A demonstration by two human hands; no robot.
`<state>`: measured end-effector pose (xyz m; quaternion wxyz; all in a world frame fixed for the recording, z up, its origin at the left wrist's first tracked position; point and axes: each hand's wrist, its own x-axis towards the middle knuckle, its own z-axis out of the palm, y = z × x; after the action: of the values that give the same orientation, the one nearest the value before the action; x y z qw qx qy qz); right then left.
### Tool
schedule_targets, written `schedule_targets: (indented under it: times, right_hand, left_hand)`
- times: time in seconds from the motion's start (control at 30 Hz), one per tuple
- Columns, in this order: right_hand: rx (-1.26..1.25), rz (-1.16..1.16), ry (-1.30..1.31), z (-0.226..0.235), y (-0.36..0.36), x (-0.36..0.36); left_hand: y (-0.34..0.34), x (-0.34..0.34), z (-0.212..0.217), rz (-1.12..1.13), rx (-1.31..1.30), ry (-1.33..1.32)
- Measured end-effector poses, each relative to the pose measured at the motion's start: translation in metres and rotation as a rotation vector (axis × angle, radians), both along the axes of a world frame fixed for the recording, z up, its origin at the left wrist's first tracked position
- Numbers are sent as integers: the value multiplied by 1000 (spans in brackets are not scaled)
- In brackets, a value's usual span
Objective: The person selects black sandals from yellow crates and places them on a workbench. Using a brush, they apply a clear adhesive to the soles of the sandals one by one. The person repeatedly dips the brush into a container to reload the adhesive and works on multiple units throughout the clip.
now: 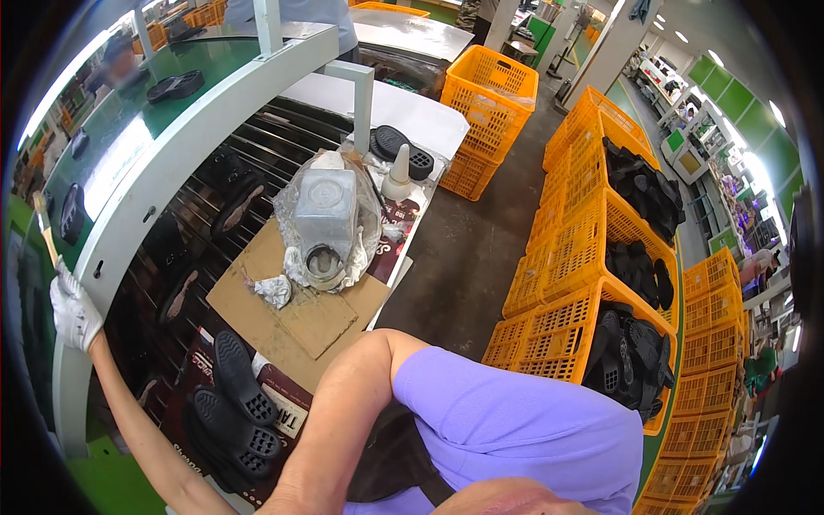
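Far out at the left, my left hand (75, 313), in a white glove, grips a brush (50, 233) with its bristle end up. It is beside the pale metal frame (129, 202), next to a black shoe sole (74, 210) on the green conveyor belt (154, 120). My right forearm (330, 421) bends down past the lower edge, and its hand is out of view. In front of me several black soles (232, 429) lie stacked on printed dark red card. Beyond them a cloudy plastic container (326, 206), wrapped in film, stands on brown cardboard (257, 300).
A white nozzle bottle (397, 178) and black soles (390, 142) stand behind the container. Metal rollers (279, 129) with dark shoe parts run under the frame. Orange crates (549, 339) of black soles line the right; more crates (489, 90) stand ahead. A person (300, 12) is across the belt.
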<state>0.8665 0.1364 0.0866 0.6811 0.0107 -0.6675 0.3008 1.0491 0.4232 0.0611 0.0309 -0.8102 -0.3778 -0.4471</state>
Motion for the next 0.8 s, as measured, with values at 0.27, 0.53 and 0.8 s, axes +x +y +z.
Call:
schedule_targets:
  times: [0.27, 0.53, 0.8]
  right_hand:
    - [-33, -51, 6, -7, -1, 4]
    - [-39, -58, 12, -8, 4, 0]
    - [-32, -46, 16, -10, 4, -5]
  left_hand:
    - [8, 1, -6, -35, 33, -6]
    - [-5, -4, 4, -20, -28, 51]
    - [7, -1, -8, -40, 131, -17]
